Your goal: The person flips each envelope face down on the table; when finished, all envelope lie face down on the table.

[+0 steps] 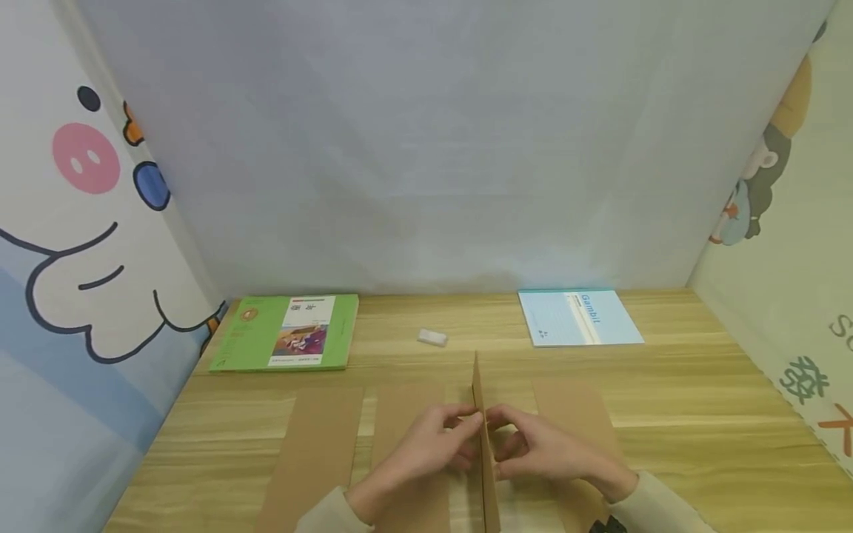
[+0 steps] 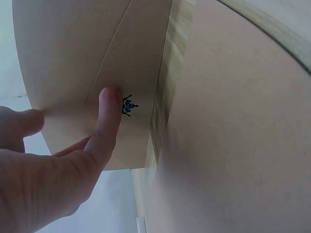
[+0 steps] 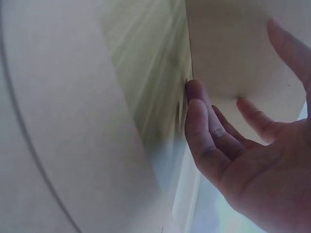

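Note:
A brown cardboard panel (image 1: 489, 474) stands on edge between my two hands, its narrow top edge towards me. From the left, my left hand (image 1: 436, 442) touches it with thumb and fingertips. One fairly straight finger rests on its face beside a small dark crown print (image 2: 128, 105), near a crease. On the opposite face, my right hand (image 1: 543, 444) touches the panel with spread fingertips. Two more right fingertips (image 3: 197, 109) sit low along its bottom edge, close to the wood. Neither hand wraps around the cardboard.
Two flat cardboard strips (image 1: 326, 437) lie to the left, another cardboard strip (image 1: 576, 407) to the right, partly under my arms. Behind are a green book (image 1: 246, 344), a small white block (image 1: 432, 337) and a pale blue notebook (image 1: 553, 318). Printed cloths hang around the wooden table (image 1: 706, 414).

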{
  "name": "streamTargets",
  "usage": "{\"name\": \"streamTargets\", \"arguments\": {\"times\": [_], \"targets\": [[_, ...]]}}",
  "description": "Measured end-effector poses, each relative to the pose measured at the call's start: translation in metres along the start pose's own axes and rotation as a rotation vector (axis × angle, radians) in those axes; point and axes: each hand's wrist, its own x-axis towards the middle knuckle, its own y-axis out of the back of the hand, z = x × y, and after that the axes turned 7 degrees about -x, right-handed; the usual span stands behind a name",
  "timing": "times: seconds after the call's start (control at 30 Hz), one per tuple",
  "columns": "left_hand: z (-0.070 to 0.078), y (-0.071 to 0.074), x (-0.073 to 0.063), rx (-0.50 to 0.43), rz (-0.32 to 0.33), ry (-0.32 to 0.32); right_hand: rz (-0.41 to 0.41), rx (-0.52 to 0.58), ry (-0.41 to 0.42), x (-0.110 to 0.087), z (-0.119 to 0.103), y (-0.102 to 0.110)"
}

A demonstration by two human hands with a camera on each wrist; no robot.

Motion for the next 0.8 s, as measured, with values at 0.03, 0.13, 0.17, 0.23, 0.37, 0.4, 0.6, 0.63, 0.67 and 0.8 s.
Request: {"name": "streamTargets", "arguments": {"times": [0.03,0.13,0.17,0.23,0.37,0.4,0.6,0.63,0.67,0.8], "targets": [[0.0004,0.0002,-0.0002,-0.014,-0.001,0.003,-0.006,0.005,-0.005,0.0,0.0001,-0.0004],[0.0015,0.0006,-0.0008,-0.044,0.0,0.011,-0.013,-0.004,-0.013,0.0002,0.0003,-0.0013],[0.0018,0.0007,-0.001,-0.052,0.002,0.014,-0.013,-0.01,-0.014,0.0002,0.0003,-0.0014],[0.0026,0.0008,-0.0014,-0.057,0.0,0.018,-0.01,-0.033,-0.017,0.0005,0.0008,-0.0018],[0.0031,0.0008,-0.0024,-0.032,0.001,0.02,-0.009,-0.065,-0.024,0.0011,0.0014,-0.0024],[0.0029,0.0009,-0.0025,-0.029,0.001,0.019,-0.009,-0.067,-0.025,0.0014,0.0016,-0.0025],[0.0021,0.0028,-0.0052,-0.058,-0.002,0.023,-0.015,-0.039,-0.04,0.002,0.0027,-0.0029],[0.0025,0.0034,-0.0059,-0.069,-0.003,0.025,-0.015,-0.037,-0.048,0.0019,0.0028,-0.0029],[0.0033,0.0041,-0.0065,-0.078,-0.005,0.025,-0.012,-0.037,-0.059,0.0017,0.0028,-0.0029],[0.0082,0.0081,-0.0083,-0.106,-0.002,0.013,0.003,-0.055,-0.101,0.0017,0.0027,-0.0023]]}}
